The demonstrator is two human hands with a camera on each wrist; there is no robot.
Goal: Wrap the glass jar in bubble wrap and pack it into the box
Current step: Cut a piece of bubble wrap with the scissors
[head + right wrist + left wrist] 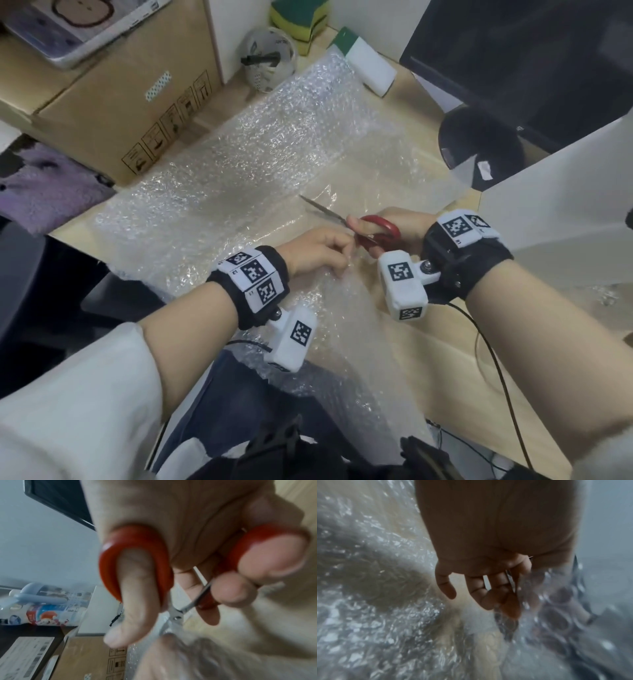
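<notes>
Risk of a crooked cut: right hand grips red-handled steel scissors, blades parted, just beside left hand pinching clear bubble-wrap sheet; slack film may snag or fingers get nicked.

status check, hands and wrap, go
Right hand grips red scissors, blades in the bubble wrap. Left hand pinches the wrap beside the cut. Glass jar not in view. Nothing blocking the cut line.

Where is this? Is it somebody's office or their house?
Probably an office desk used for packing. A wooden desk has a dark monitor at the back, a cardboard box beside it, and bubble wrap spread out while the right hand holds red scissors.
</notes>
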